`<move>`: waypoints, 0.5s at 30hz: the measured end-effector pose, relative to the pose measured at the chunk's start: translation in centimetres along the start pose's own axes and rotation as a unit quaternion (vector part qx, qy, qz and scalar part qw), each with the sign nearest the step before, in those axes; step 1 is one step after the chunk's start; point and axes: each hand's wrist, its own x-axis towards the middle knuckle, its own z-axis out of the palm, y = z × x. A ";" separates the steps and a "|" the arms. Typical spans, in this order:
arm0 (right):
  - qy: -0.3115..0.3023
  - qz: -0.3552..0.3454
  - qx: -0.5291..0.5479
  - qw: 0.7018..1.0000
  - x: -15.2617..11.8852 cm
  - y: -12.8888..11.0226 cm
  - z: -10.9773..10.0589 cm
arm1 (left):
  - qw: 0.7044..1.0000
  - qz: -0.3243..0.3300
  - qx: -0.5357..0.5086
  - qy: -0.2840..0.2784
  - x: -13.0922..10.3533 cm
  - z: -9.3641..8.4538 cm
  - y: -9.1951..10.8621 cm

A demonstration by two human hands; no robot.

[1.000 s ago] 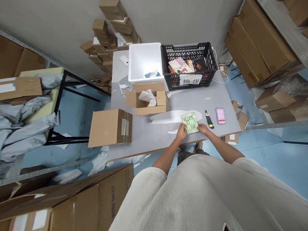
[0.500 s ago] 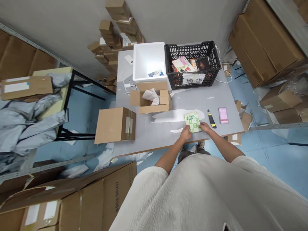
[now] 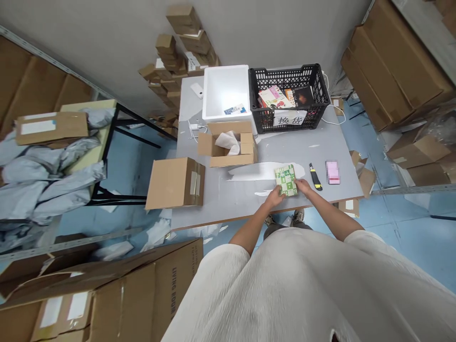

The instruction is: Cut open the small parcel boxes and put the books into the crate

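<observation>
A green and white checkered book [image 3: 285,178] is held at the near edge of the grey table [image 3: 228,204]. My left hand [image 3: 276,195] grips its lower left corner, and my right hand [image 3: 302,185] has hold of its right edge. Fingertips under the book are hidden. To the right of my right hand lies a black and yellow utility knife [image 3: 315,177]. Beyond it is a phone [image 3: 332,172] with a pink, blurred screen. An open cardboard box [image 3: 232,160] with white paper inside stands left of the book.
At the table's back are a white bin [image 3: 224,115] and a black crate [image 3: 290,121] holding several books. A closed carton [image 3: 167,184] sits at the left edge. Grey parcels [image 3: 64,180] pile on a side table. Large cartons [image 3: 392,66] stand at the right.
The whole view has shifted slightly, with the table contents appearing a little further right. Both hands keep hold of the book in about the same place.
</observation>
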 end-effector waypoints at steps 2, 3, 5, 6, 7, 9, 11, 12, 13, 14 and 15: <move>0.005 -0.024 0.012 1.000 -0.7 -0.6 0.9 | 1.000 -0.012 -0.020 0.013 -0.2 -0.5 0.1; 0.001 -0.035 0.023 0.999 -1.1 -1.0 1.5 | 0.999 -0.009 -0.029 0.027 -0.3 -0.7 0.2; -0.025 -0.057 0.052 0.997 -1.9 -1.7 2.8 | 0.995 0.020 -0.052 0.080 -0.7 -1.3 0.3; -0.046 -0.067 0.067 0.994 -2.3 -2.1 3.4 | 0.990 0.039 -0.070 0.116 -0.9 -1.6 0.4; -0.068 -0.076 0.081 0.991 -2.7 -2.4 4.1 | 0.983 0.052 -0.092 0.152 -1.2 -2.0 0.4; -0.106 -0.085 0.096 0.986 -3.2 -2.9 5.3 | 0.967 0.051 -0.135 0.208 -1.9 -2.8 0.1; -0.121 -0.086 0.083 0.985 -3.5 -3.0 6.4 | 0.960 0.020 -0.159 0.232 -2.6 -3.6 -0.4; -0.119 -0.084 0.067 0.987 -3.6 -3.0 6.8 | 0.958 0.004 -0.161 0.236 -2.9 -4.0 -0.8; -0.113 -0.082 0.046 0.989 -3.7 -2.8 7.2 | 0.958 -0.011 -0.161 0.239 -3.2 -4.4 -1.2; -0.106 -0.080 0.025 0.991 -3.8 -2.6 7.5 | 0.957 -0.023 -0.161 0.240 -3.4 -4.7 -1.7; -0.098 -0.077 0.006 0.992 -4.0 -2.4 7.7 | 0.956 -0.034 -0.161 0.242 -3.7 -5.0 -2.2</move>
